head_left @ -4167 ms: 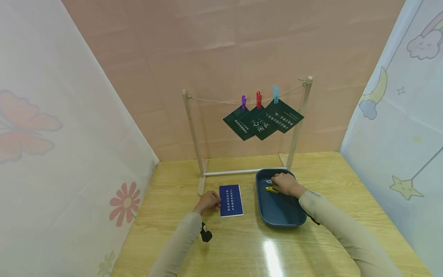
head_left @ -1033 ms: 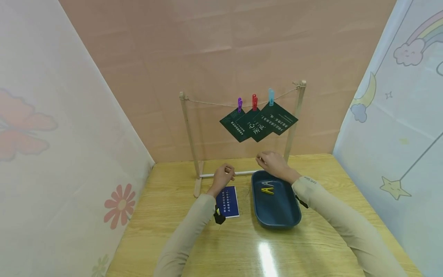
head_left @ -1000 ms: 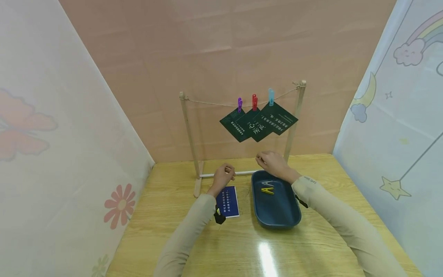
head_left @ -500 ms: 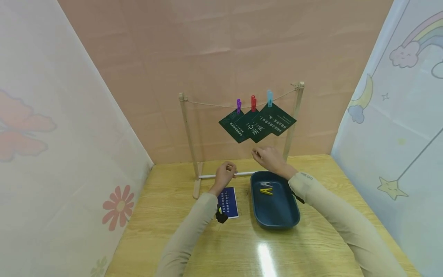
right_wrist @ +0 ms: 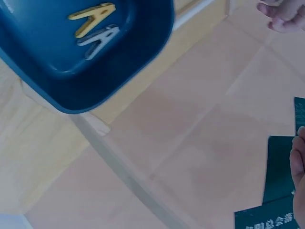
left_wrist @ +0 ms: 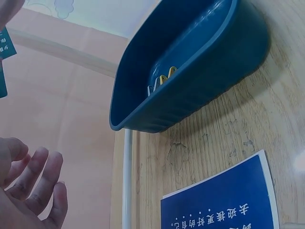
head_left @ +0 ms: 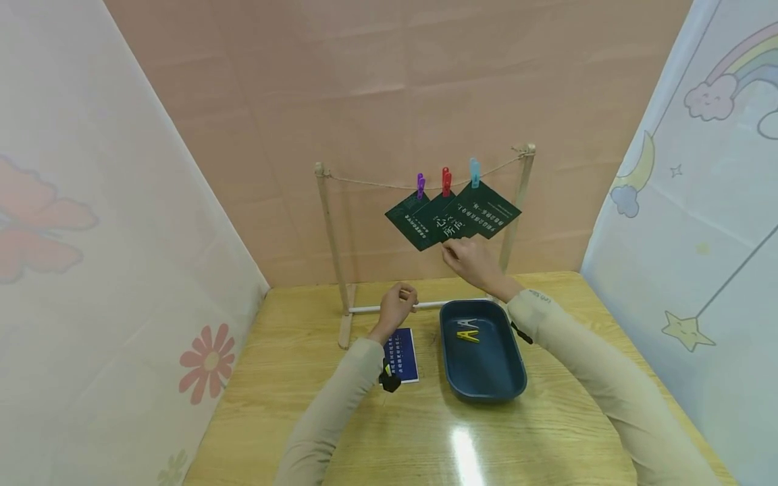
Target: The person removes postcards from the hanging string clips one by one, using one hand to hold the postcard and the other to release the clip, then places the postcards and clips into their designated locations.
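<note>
My left hand point(head_left: 396, 312) hovers above the blue printed card point(head_left: 405, 354), its fingers loosely bent in the left wrist view with nothing between them. My right hand point(head_left: 474, 262) is raised at the lower edge of the dark green cards point(head_left: 457, 217). Its bent fingers overlap that edge in the head view; whether they touch it I cannot tell. These cards hang overlapping from a string, under a purple clothespin point(head_left: 421, 185), a red clothespin point(head_left: 446, 182) and a light blue clothespin point(head_left: 475, 173). A yellow clothespin point(right_wrist: 93, 19) and a grey clothespin point(right_wrist: 99, 40) lie inside the blue tray point(right_wrist: 45, 93).
Two wooden posts point(head_left: 332, 236) carry the string, joined low down by a white rod point(head_left: 365, 309). The tray stands on the wooden table to the right of the blue card, before the right post. Patterned white sheets point(head_left: 121, 202) flank the table.
From the tray, my right hand has risen to the hanging cards, moving up slightly in the last half second. My left hand has left the blue card's side and lifted over it.
</note>
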### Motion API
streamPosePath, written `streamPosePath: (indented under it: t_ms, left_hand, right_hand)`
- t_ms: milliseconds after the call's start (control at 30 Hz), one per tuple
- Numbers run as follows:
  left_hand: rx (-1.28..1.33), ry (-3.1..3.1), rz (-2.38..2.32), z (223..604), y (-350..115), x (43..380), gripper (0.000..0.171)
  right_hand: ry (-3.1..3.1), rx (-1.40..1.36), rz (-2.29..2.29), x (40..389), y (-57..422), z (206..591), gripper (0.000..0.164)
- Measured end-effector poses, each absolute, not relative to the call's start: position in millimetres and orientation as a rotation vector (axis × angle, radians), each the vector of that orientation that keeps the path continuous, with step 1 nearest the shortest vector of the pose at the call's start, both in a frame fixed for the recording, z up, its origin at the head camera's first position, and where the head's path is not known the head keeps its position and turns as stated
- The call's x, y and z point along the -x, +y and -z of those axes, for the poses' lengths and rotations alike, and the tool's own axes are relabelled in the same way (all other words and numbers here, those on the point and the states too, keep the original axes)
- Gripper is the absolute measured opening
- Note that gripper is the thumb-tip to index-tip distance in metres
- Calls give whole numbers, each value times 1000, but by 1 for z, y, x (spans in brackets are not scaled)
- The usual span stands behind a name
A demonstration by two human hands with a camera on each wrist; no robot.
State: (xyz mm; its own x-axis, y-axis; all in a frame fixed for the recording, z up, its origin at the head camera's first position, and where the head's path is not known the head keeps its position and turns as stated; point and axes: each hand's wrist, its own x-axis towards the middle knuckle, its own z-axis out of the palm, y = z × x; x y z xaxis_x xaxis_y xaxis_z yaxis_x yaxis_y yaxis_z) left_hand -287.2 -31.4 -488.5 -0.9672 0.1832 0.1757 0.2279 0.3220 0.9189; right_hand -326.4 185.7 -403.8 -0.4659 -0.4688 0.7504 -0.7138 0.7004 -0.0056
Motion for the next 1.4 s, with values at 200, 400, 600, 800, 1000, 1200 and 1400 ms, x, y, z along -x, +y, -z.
streamPosePath:
  t_ms: [200, 400, 600, 800, 1000, 1200, 1400]
  left_hand:
    - [400, -2511, 1762, 486, -30, 289, 17]
    - [382, -2465, 1727, 476, -27, 293, 20]
    - [375, -2428, 1688, 467, -25, 299, 20]
    - [333, -2403, 1670, 466, -25, 303, 22]
    - [318, -2397, 1671, 462, -23, 304, 31]
    - [340, -2405, 1668, 457, -20, 302, 34]
    - [354, -2400, 1720, 452, -18, 299, 36]
  right_hand:
    - [-2122, -896, -418, 330, 178, 383, 6]
    - [-2061, -936, -430, 332, 171, 361, 7]
    - [-1987, -947, -419, 334, 163, 336, 8]
    - [-1896, -953, -383, 336, 155, 315, 12]
    - [-1854, -895, -326, 336, 149, 293, 16]
    - [-1988, -824, -276, 336, 139, 272, 25]
    - [-2175, -753, -116, 339, 135, 265, 32]
